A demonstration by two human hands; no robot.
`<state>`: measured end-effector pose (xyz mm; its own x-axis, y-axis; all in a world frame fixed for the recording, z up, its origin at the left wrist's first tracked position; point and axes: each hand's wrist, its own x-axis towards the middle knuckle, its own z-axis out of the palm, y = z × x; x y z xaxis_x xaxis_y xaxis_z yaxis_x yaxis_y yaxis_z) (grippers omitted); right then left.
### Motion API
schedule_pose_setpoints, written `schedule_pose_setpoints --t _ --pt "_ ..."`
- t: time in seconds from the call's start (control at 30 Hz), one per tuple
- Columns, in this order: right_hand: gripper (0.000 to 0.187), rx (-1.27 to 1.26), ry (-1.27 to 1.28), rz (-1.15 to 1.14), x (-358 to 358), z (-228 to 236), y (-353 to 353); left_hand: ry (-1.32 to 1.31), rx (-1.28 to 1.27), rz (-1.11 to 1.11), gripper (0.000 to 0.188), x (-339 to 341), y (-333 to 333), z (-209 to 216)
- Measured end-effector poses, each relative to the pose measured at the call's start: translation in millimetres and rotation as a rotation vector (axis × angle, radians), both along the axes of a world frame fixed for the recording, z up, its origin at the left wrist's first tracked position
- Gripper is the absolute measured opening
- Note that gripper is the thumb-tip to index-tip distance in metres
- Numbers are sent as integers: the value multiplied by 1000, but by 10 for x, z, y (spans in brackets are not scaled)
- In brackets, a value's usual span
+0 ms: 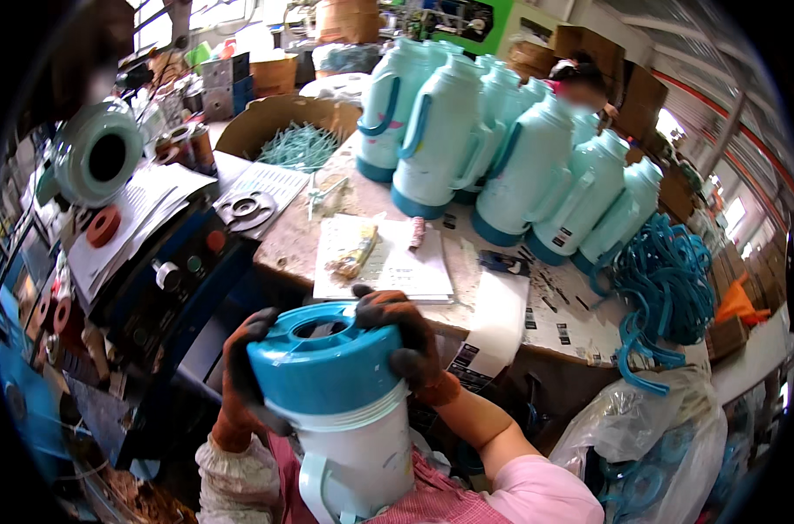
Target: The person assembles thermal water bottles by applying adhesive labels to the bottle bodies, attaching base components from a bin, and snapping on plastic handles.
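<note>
A pale flask [362, 454] is base end up in front of the person's body, at the near side of the table [288, 249], slightly tilted, its handle toward the lower left. A blue base [327, 375] caps it, with pale ridges showing just below the rim. 2 gloved hands are clamped on this base from opposite sides. The left hand [245, 371] is curved around its left side, fingers parted and bent along the wall. The right hand [407, 336] grips the right side, fingertips over the top edge, fingers spread around the curve. Past them, papers [397, 278] lie on the table, with a small pinkish roll [416, 232] on them. Farther back stand several upright flasks [436, 135]; blue straps [667, 284] are heaped to their right.
</note>
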<state>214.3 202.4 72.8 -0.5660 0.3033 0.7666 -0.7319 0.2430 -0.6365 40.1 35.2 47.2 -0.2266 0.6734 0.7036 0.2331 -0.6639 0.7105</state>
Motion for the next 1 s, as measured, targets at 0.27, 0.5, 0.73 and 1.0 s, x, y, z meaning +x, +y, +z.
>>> schedule_pose_setpoints --t 0.27,0.5,0.73,1.0 --pt "44 112 -148 -118 -133 14 -121 -236 0 112 113 144 -139 -87" --pt "81 447 -43 -266 354 169 -142 726 -174 395 103 116 -493 710" --pt "109 567 -134 -267 478 333 -195 861 -194 473 85 574 -477 1012" --pt "85 482 -113 -269 161 244 -385 816 -352 471 72 624 -684 1027"
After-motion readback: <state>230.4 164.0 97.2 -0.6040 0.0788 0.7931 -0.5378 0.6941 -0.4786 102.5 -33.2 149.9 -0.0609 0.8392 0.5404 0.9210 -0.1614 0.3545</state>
